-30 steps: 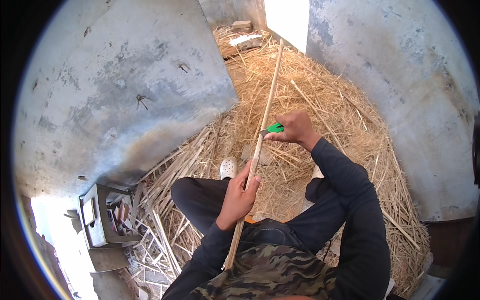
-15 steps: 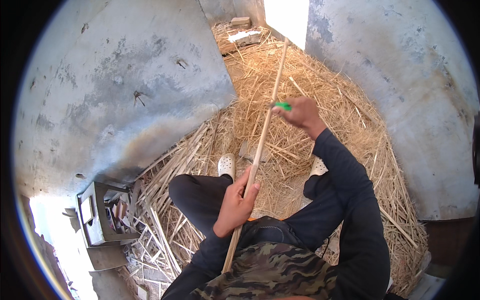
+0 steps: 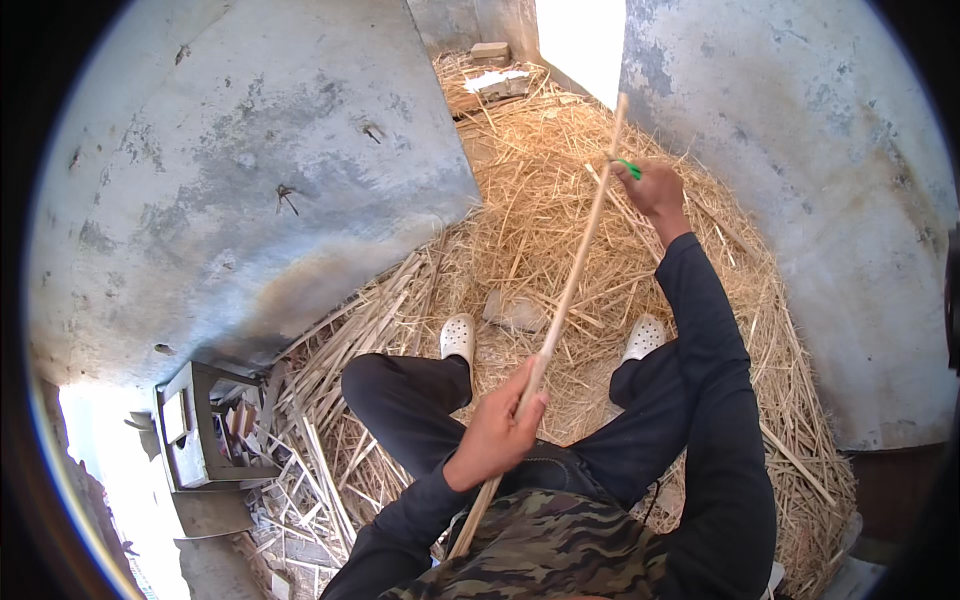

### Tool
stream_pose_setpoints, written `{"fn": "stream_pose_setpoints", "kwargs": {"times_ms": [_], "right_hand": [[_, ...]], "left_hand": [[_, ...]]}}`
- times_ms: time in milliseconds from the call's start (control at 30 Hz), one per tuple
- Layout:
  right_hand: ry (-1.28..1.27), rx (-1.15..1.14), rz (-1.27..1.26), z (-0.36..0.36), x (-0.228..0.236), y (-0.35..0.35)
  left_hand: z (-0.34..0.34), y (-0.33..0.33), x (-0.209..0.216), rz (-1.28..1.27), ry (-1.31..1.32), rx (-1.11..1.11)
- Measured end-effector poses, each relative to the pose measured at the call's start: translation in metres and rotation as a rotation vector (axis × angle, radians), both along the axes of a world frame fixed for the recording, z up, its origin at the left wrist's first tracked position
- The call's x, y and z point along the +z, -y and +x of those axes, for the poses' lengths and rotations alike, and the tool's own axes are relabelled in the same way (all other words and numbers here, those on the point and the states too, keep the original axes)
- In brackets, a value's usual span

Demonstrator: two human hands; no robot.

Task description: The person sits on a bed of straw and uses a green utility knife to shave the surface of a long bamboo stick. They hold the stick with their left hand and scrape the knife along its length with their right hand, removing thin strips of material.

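A long, pale wooden stick (image 3: pixel 577 270) slants from near my waist up and away to the right. My left hand (image 3: pixel 497 428) is wrapped round its lower part, just in front of my lap. Farther out, near the stick's far end, my right hand (image 3: pixel 656 193) is closed on a small green-handled tool (image 3: pixel 629 168). The tool's dark front end meets the stick, and its exact shape is too small to make out. The stick's near end rests against my camouflage-patterned shirt.
Straw-like shavings (image 3: pixel 540 180) and long split strips (image 3: pixel 350 330) cover the ground. Around my white clogs (image 3: pixel 458 338) lies more of this litter, with a flat stone (image 3: pixel 515 312) between. Grey sheet walls (image 3: pixel 250 180) rise on both sides. An open box (image 3: pixel 215 425) stands at left.
My right hand and the green tool have moved outward along the stick, away from me. The stick has swung rightward, and my left hand has shifted slightly right.
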State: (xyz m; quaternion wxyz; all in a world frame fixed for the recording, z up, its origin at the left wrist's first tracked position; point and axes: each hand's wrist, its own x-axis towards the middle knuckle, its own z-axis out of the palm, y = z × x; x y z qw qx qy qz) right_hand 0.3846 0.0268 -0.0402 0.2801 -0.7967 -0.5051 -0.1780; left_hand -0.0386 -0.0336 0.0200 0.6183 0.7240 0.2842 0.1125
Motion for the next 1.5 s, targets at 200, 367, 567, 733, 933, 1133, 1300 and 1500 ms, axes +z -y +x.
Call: {"fn": "stream_pose_setpoints", "kwargs": {"times_ms": [200,367,567,733,933,1133,1300,1500], "right_hand": [[-0.132,-0.156,0.0,0.032,0.003,0.021],[-0.012,-0.168,-0.11,0.057,-0.023,0.028],[-0.145,-0.353,-0.251,0.067,-0.037,0.038],[-0.396,-0.817,-0.263,0.15,-0.119,0.145],[-0.428,-0.528,-0.28,0.078,-0.045,0.085],[-0.301,-0.081,-0.102,0.007,-0.012,0.035],[-0.189,0.307,-0.202,-0.07,0.008,0.035],[-0.141,0.547,-0.068,-0.129,0.025,0.038]], "left_hand": [[-0.011,0.021,-0.019,0.003,0.11,-0.037],[-0.026,0.02,-0.01,0.023,0.032,-0.088],[-0.029,0.022,-0.008,-0.1,-0.124,-0.132],[-0.095,0.051,0.005,-0.075,-0.078,-0.233],[-0.058,0.012,-0.014,-0.298,-0.136,0.057],[-0.033,-0.005,0.005,-0.338,-0.064,0.039],[-0.017,-0.016,-0.009,-0.458,0.05,0.074],[0.006,-0.048,-0.025,-0.681,0.28,0.135]]}}
